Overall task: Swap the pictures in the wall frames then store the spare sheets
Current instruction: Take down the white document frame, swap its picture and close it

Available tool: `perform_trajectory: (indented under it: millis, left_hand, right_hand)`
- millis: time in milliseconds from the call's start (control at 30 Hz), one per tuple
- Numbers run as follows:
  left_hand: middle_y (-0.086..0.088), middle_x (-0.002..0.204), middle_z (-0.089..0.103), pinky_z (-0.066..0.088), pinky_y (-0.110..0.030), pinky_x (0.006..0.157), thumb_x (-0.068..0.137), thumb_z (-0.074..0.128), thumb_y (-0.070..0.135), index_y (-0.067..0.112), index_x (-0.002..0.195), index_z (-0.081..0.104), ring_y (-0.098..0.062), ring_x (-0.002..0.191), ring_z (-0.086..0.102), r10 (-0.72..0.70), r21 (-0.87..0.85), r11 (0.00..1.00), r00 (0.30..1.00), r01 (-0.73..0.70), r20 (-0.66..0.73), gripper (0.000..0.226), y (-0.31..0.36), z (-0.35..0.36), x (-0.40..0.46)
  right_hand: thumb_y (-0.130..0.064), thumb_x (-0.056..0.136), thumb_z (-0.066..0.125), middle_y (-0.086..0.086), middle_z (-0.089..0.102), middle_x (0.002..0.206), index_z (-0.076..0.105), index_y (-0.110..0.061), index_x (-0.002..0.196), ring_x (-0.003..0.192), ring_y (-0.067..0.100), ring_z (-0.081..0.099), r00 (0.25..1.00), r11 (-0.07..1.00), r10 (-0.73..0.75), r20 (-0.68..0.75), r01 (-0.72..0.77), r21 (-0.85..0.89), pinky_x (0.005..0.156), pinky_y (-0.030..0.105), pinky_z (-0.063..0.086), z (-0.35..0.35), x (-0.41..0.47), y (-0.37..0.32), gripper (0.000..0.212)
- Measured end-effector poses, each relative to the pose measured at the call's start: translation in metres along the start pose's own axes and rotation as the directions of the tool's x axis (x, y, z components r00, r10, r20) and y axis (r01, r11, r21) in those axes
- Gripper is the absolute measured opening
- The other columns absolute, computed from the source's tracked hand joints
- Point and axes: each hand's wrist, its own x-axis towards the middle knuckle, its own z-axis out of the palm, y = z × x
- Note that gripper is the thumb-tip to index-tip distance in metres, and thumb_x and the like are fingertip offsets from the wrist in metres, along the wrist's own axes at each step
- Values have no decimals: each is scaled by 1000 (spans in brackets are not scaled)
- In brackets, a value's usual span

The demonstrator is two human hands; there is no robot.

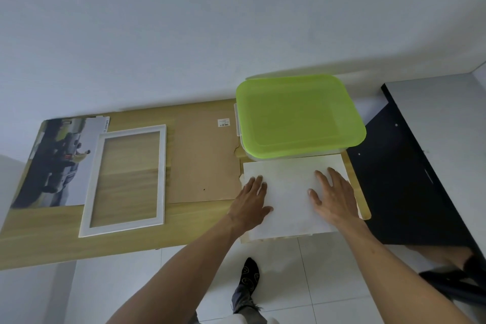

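Fingers (259,181) of both hands lie flat on the white sheet (289,192); poster (56,163) edge reads "SMART".

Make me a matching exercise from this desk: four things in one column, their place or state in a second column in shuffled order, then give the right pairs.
Things:
1. white frame
2. green-lidded box
3. car picture
4. white sheet

Places or states:
A. flat under both hands, the left hand and the right hand, at the near edge of the table
B. at the far left, partly under the frame's edge
C. shut, by the wall, behind the sheet
D. empty, the wood showing through it

Pairs: 1-D, 2-C, 3-B, 4-A
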Motion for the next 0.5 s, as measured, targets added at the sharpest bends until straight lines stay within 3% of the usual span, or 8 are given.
perform_trajectory:
  millis: [67, 133, 233, 300, 500]
  left_hand:
    - [-18, 161, 11, 14, -40, 122, 100, 39, 47, 1, 152, 20, -33, 149, 12, 32, 7, 999, 998, -32, -58, 72, -4, -5, -6]
    - [-23, 152, 34, 28, -45, 116, 97, 35, 50, -2, 144, 38, -38, 141, 35, 63, 26, 998, 994, -61, -93, 71, -13, -8, -12]
    - [-20, 135, 55, 43, -44, 106, 93, 36, 52, -2, 132, 53, -36, 125, 53, 44, 26, 999, 990, -41, -136, 69, -33, -17, -24]
    - [-17, 131, 57, 43, -40, 104, 92, 36, 53, -1, 130, 53, -34, 121, 55, 13, 13, 1000, 986, -11, -164, 68, -47, -31, -34]
    - [-14, 142, 48, 32, -37, 112, 97, 47, 48, 3, 140, 44, -29, 133, 43, -105, 18, 993, 965, 113, -242, 62, -112, -63, -67]
  right_hand:
    - [-52, 96, 41, 17, 35, 155, 40, -14, 148, 142, 33, 35, 998, 999, -50, -30, 50, -12, 116, 48, 32, -3, -2, -5, 64]
    - [-56, 95, 30, 17, 42, 151, 44, -9, 145, 139, 33, 42, 991, 992, -125, -48, 125, -10, 114, 47, 35, -6, -5, -16, 70]
    - [-55, 94, 31, 16, 51, 144, 50, -7, 139, 132, 32, 50, 975, 976, -218, -48, 219, 14, 109, 47, 42, -11, -7, -43, 69]
    - [-55, 93, 35, 15, 55, 139, 55, -8, 134, 126, 32, 55, 966, 965, -254, -56, 257, 54, 104, 45, 46, -13, -7, -66, 66]
    - [-52, 88, 43, 10, 60, 132, 60, -10, 128, 119, 29, 60, 913, 905, -404, -56, 408, 121, 98, 39, 50, -21, 1, -156, 60]
